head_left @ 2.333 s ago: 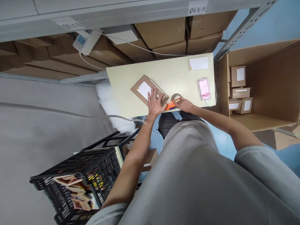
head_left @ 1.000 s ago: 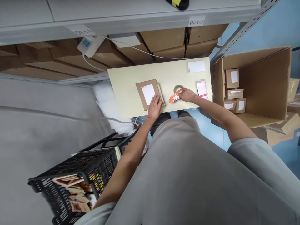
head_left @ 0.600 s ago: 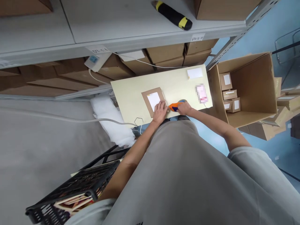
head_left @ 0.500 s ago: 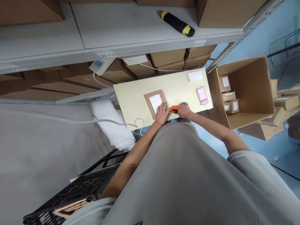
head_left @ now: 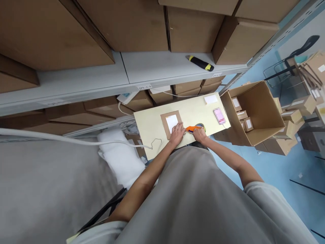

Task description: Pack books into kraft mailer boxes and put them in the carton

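Observation:
On the pale yellow tabletop [head_left: 148, 123] lies a flat brown cardboard parcel [head_left: 164, 124] with a white label [head_left: 172, 121]. My left hand [head_left: 177, 134] rests on its right edge, fingers stretched out and covering part of the label's corner. Just to the right, my right hand [head_left: 200, 135] is wrapped round an orange tape dispenser [head_left: 192, 128]. Its roll of tape shows behind that hand, and its front end points at the parcel's edge beside my left fingers. Whether the dispenser touches the parcel is too small to tell.
A pink pixelated item [head_left: 219, 116] and a white paper stack [head_left: 210, 99] lie on the table's right. An open carton [head_left: 264, 112] with several small boxes stands beside it. A black-yellow utility knife [head_left: 200, 63] lies on the shelf [head_left: 152, 66] above. A white cable [head_left: 76, 139] crosses from the left.
My view has tilted up, so more shelf boxes show and the table sits lower in the picture. Both hands stay at the parcel's right edge; more of the tape roll is visible.

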A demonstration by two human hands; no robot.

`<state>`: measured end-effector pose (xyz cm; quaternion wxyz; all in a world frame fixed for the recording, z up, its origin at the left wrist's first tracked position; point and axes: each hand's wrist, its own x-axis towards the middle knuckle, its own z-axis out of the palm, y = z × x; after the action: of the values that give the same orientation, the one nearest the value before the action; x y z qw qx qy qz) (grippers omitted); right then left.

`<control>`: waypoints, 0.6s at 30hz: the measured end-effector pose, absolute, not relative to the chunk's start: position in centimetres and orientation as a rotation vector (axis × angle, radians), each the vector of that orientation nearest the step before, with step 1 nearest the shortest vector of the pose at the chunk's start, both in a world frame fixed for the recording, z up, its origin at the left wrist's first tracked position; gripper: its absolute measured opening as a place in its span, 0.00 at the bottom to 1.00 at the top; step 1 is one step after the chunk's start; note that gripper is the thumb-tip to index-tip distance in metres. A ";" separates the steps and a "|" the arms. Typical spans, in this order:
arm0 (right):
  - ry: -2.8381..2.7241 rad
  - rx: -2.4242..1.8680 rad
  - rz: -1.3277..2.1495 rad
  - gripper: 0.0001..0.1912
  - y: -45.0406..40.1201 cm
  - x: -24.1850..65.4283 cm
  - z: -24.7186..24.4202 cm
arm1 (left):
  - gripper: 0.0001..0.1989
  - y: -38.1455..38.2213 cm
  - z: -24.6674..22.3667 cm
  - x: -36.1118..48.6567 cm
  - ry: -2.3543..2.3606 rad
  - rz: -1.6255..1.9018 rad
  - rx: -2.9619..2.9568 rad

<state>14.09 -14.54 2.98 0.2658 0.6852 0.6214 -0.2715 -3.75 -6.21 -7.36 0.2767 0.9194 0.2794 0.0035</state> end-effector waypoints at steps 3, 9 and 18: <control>1.644 1.870 -0.732 0.22 -15.8 15.8 4.2 | 0.22 -5.9 -7.7 -4.8 0.696 0.065 2.459; 1.548 1.937 -0.732 0.24 -16.2 15.3 4.8 | 0.23 -6.8 -8.0 -4.5 0.735 0.134 2.384; 1.544 2.085 -0.628 0.26 -7.3 16.6 6.7 | 0.25 -6.4 -7.2 -5.1 0.769 0.117 2.387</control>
<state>16.64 -7.33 6.66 0.2337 0.7594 0.5625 -0.2288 -5.14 -6.39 -7.24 0.3105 0.9038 0.2913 0.0444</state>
